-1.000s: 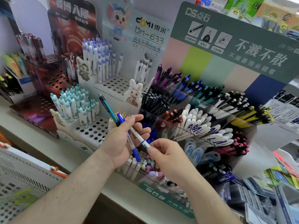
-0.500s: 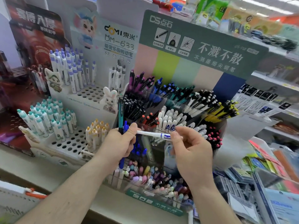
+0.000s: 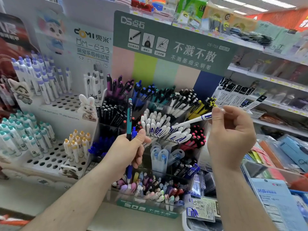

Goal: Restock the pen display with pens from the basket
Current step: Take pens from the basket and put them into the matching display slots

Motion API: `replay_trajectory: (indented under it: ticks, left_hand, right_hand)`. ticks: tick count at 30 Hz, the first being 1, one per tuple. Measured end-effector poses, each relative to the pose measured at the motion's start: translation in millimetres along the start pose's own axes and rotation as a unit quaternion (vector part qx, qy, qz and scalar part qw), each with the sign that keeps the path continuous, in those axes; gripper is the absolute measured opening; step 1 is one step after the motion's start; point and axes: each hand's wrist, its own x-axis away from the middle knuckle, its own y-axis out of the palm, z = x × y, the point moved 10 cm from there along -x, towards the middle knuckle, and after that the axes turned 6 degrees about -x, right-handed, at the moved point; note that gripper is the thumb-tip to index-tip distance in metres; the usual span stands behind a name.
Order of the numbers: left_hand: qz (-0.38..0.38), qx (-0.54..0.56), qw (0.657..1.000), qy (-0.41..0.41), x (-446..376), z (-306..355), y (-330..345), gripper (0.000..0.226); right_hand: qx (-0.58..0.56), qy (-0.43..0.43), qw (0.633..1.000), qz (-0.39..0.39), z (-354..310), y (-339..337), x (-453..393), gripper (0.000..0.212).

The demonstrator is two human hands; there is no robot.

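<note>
Shop shelves run off to the right behind a stationery counter point(image 3: 41, 197), pale and crowded with pen stands. In the middle sits the tiered pen display point(image 3: 150, 210), clear-walled with a green label along its front edge and a green header card point(image 3: 175, 42) rising behind it, its compartments packed with purple, blue, black, white, yellow and pink-tipped pens. To its left stands a white pegboard stand point(image 3: 50, 157) with teal-capped, lilac-capped and yellow-capped pens upright in its holes. The person's left hand point(image 3: 128, 150) is curled round two pens in front of the display: a teal pen point(image 3: 129, 119) standing nearly upright above the fist, and a blue pen point(image 3: 130, 170) beside it whose lower end pokes out below the palm. The right hand point(image 3: 228, 135) is raised to the right, pinching a white pen point(image 3: 191, 121) with blue print between thumb and fingertips at its upper end; the pen slants down to the left, its far end lying among the white pens point(image 3: 160, 125) in the middle tier. At the lower left edge a strip of orange and white shows, too blurred to tell.
</note>
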Motion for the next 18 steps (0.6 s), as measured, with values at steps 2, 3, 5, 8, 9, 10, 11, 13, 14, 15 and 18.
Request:
replay_trajectory:
  ticks: [2, 3, 5, 8, 9, 10, 11, 13, 14, 15, 18]
  left_hand:
    - [-0.008, -0.008, 1.000, -0.004, 1, -1, 2, 0.044]
    - [-0.012, -0.010, 1.000, -0.007, 2, -2, 2, 0.045]
    - [-0.019, -0.011, 1.000, -0.017, 4, -5, 4, 0.044]
    - [-0.032, -0.012, 0.999, -0.029, 8, -9, 6, 0.036]
    - [-0.036, -0.016, 0.999, -0.034, 9, -11, 6, 0.033]
    - [-0.040, -0.021, 0.998, -0.038, 10, -12, 6, 0.030]
    - [-0.043, -0.027, 0.998, -0.041, 11, -12, 6, 0.029]
    - [-0.048, -0.038, 0.997, -0.043, 13, -12, 6, 0.028]
    - [-0.050, -0.042, 0.997, -0.046, 15, -13, 5, 0.028]
    - [-0.050, -0.049, 0.996, -0.049, 15, -15, 4, 0.029]
    - [-0.045, -0.094, 0.993, -0.050, 16, -18, 1, 0.030]
  right_hand:
    - [0.018, -0.007, 1.000, -0.014, 5, 7, 0, 0.009]
    - [0.030, -0.011, 0.999, -0.029, 7, 13, 2, 0.010]
    - [0.059, -0.018, 0.995, -0.076, 11, 30, 9, 0.009]
    - [0.128, -0.035, 0.972, -0.195, 22, 63, 25, 0.003]
    - [0.153, -0.035, 0.960, -0.233, 28, 72, 32, 0.006]
    - [0.177, -0.024, 0.949, -0.260, 35, 79, 37, 0.012]
    - [0.203, -0.010, 0.940, -0.275, 41, 83, 41, 0.017]
    - [0.255, 0.001, 0.925, -0.283, 43, 86, 45, 0.021]
    - [0.270, 0.004, 0.919, -0.286, 41, 86, 46, 0.022]
    - [0.273, 0.008, 0.918, -0.286, 38, 86, 46, 0.022]
    - [0.188, 0.050, 0.944, -0.265, 24, 82, 43, 0.021]
